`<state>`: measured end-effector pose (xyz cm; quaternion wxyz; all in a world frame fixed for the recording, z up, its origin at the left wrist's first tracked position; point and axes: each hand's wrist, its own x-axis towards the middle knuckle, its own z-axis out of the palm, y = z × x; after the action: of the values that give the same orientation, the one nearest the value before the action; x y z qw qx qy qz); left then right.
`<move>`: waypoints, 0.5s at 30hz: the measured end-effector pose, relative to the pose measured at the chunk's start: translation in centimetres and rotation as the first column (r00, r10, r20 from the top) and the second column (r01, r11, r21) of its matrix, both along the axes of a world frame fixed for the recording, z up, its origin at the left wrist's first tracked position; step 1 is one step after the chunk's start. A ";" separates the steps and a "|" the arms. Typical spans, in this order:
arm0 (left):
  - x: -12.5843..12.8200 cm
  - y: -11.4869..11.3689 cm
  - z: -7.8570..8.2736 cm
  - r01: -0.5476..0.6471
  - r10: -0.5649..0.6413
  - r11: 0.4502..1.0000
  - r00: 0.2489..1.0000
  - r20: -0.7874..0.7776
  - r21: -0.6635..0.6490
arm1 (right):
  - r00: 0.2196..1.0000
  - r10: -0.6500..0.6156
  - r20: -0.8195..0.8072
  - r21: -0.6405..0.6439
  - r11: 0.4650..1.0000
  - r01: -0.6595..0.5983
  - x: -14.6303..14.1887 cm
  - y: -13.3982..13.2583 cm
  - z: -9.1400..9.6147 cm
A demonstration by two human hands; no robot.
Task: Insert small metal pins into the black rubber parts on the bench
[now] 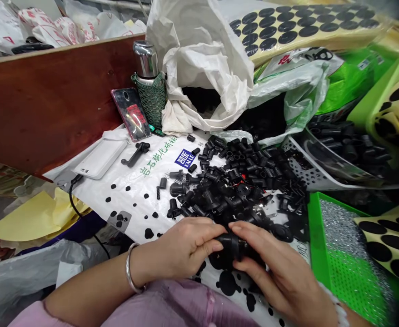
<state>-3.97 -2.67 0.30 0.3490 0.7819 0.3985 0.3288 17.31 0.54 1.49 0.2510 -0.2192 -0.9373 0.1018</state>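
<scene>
My left hand (182,247) and my right hand (274,268) meet low in the view, both gripping a black moulded rubber part (231,249). Their fingers wrap around it and hide much of its shape. Just beyond my hands lies a heap of small black plastic and rubber fittings (233,181) on a white printed sheet (131,200). A silver bangle (130,268) circles my left wrist. Black round stickers dot the sheet near my hands.
A red-brown wooden board (49,100), phone (131,113), steel flask in a green mesh sleeve (148,68) and white sacks (199,59) stand behind the heap. A green tray (325,240) of metal mesh sits right; sheets of black round stickers (301,22) lie beyond.
</scene>
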 end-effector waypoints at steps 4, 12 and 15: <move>0.5 -0.1 -0.4 -0.107 0.106 0.982 0.994 0.021 0.155 | 0.996 -0.085 -0.013 -0.152 0.985 0.082 -0.4 -0.1 0.5; 0.8 0.3 -0.1 -0.116 0.124 0.990 0.988 0.098 -0.085 | 0.983 -0.179 -0.038 -0.219 0.961 0.166 -0.4 0.0 -0.2; 0.9 0.4 0.0 -0.110 0.133 0.978 0.984 0.122 -0.176 | 0.992 -0.123 -0.042 -0.166 0.979 0.114 -0.3 0.0 -0.8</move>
<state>-3.09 -2.26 0.33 0.4188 0.6999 0.4479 0.3662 17.03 0.51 0.64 0.2620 -0.2918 -0.9042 0.1689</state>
